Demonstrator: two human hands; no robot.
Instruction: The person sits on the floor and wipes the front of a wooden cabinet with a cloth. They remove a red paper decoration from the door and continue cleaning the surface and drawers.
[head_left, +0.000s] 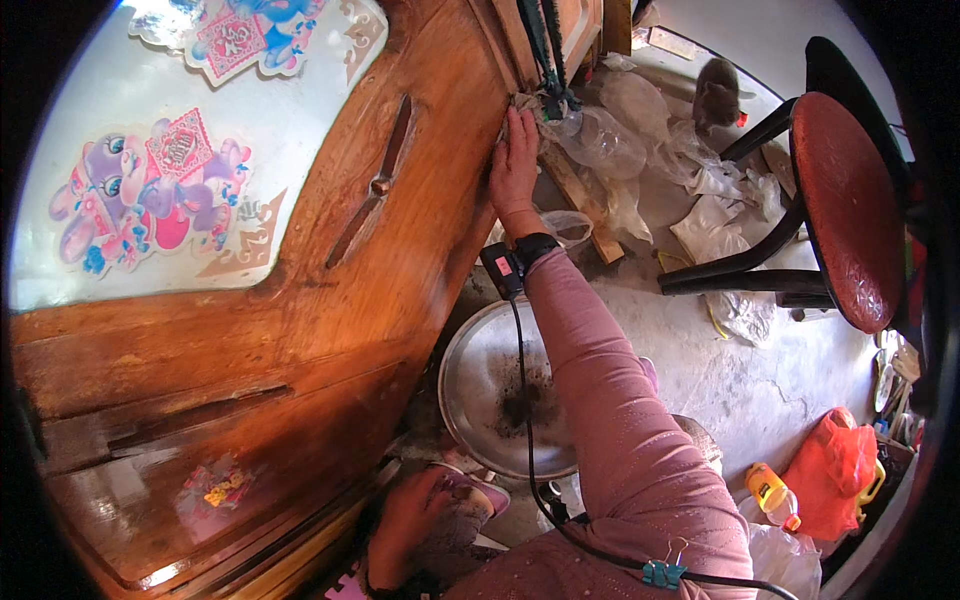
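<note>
My right hand (515, 169), in a pink sleeve with a black wrist strap, lies with fingers stretched flat along the edge of a brown wooden cabinet (442, 142). A crumpled greyish cloth (529, 102) sticks out past its fingertips; how much lies under the palm is hidden. Low at the cabinet's near side, my left hand (405, 517) is blurred, and its grip does not show. The cabinet has a pale panel with cartoon stickers (169, 180) and a dark carved slot (380, 184). Below my right forearm stands a round metal basin (476, 390) with dark residue inside.
Crumpled plastic bags (622, 135) and a wooden strip (581, 206) litter the floor. A black-framed chair with a red seat (847, 210) stands at right, a grey cat (716, 94) behind it. A red bag (829, 480) and a yellow-labelled bottle (771, 491) sit lower right.
</note>
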